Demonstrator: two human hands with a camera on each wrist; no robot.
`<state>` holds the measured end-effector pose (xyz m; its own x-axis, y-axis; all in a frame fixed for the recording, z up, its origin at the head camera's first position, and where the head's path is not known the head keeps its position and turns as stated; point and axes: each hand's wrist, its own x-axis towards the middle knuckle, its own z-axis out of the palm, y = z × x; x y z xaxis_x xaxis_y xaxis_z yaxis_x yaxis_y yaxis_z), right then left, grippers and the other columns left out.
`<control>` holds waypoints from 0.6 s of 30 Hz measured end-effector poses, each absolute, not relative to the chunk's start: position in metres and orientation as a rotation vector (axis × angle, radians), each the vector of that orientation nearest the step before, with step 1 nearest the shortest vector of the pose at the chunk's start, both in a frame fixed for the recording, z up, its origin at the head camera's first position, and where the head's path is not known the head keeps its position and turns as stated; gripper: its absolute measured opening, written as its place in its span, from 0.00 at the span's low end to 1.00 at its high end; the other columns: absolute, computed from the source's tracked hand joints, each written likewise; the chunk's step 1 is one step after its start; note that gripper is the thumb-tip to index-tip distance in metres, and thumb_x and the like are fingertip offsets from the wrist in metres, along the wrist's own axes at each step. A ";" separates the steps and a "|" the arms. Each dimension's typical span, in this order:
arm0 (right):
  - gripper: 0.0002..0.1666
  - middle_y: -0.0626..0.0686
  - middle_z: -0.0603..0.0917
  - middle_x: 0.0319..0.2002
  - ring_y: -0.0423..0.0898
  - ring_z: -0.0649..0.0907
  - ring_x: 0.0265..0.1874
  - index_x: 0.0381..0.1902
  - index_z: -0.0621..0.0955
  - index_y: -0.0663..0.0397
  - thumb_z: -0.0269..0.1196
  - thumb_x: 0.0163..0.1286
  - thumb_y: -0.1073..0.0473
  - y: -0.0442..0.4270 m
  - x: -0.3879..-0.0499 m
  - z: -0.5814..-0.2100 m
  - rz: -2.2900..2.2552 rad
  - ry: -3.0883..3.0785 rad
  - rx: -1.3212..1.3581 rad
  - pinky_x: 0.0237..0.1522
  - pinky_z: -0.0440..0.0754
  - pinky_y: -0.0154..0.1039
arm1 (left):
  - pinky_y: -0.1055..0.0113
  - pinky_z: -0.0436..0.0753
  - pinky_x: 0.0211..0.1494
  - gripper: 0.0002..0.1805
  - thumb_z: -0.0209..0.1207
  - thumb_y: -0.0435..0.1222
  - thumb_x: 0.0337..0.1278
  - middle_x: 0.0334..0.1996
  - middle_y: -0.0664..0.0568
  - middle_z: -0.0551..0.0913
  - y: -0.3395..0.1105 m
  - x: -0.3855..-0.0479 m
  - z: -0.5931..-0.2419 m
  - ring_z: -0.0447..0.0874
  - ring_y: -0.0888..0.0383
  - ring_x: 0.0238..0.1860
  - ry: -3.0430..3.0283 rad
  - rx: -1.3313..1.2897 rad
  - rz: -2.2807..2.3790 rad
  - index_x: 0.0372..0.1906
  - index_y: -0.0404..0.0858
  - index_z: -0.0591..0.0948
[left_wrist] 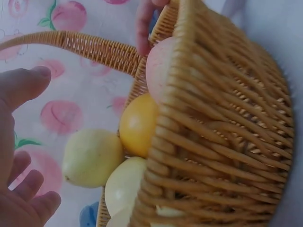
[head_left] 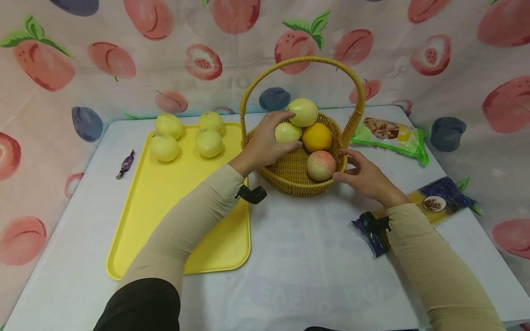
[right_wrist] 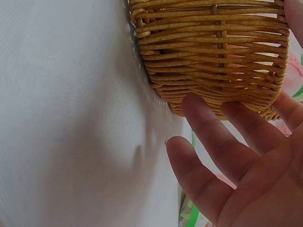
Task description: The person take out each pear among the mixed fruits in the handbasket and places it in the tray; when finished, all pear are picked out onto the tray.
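Note:
A wicker basket holds two pale green fruits, an orange and a peach. My left hand is over the basket's left side beside the pale fruits, thumb and fingers spread. The left wrist view shows that hand apart from the upper pale fruit, with nothing in its grasp. At the basket's right rim, my right hand touches with thumb and fingertips. In the right wrist view its extended fingers lie against the woven wall.
Left of the basket lies a yellow tray with several pale green fruits at its far end. A purple-wrapped candy is left of the tray. A green packet and a blue-and-yellow packet lie on the right.

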<state>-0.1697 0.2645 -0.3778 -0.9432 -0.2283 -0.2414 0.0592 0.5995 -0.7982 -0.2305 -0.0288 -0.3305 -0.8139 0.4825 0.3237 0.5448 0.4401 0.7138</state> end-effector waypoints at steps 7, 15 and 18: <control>0.58 0.61 0.54 0.77 0.64 0.72 0.65 0.81 0.48 0.50 0.67 0.67 0.38 0.264 -0.169 -0.376 -1.278 2.508 -0.137 0.64 0.66 0.66 | 0.63 0.60 0.72 0.40 0.69 0.48 0.59 0.76 0.45 0.56 -0.011 -0.249 -0.325 0.53 0.55 0.75 -2.707 -0.811 -1.333 0.73 0.43 0.67; 0.58 0.61 0.54 0.77 0.65 0.72 0.65 0.81 0.49 0.50 0.67 0.67 0.38 0.263 -0.169 -0.375 -1.273 2.507 -0.127 0.64 0.67 0.66 | 0.57 0.66 0.69 0.45 0.68 0.48 0.61 0.76 0.44 0.52 0.005 -0.273 -0.325 0.52 0.51 0.74 -2.766 -0.681 -1.334 0.78 0.47 0.58; 0.58 0.61 0.54 0.77 0.65 0.72 0.65 0.81 0.49 0.50 0.67 0.66 0.38 0.263 -0.169 -0.376 -1.275 2.503 -0.121 0.63 0.67 0.66 | 0.55 0.67 0.68 0.46 0.67 0.49 0.61 0.77 0.46 0.50 0.008 -0.281 -0.329 0.51 0.50 0.75 -2.791 -0.614 -1.344 0.79 0.51 0.57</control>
<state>-0.1693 0.2627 -0.3755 -0.9425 -0.2214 -0.2505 0.0725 0.5962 -0.7996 -0.2808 0.0084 -0.3285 -0.9243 0.3506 0.1509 0.3366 0.5622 0.7554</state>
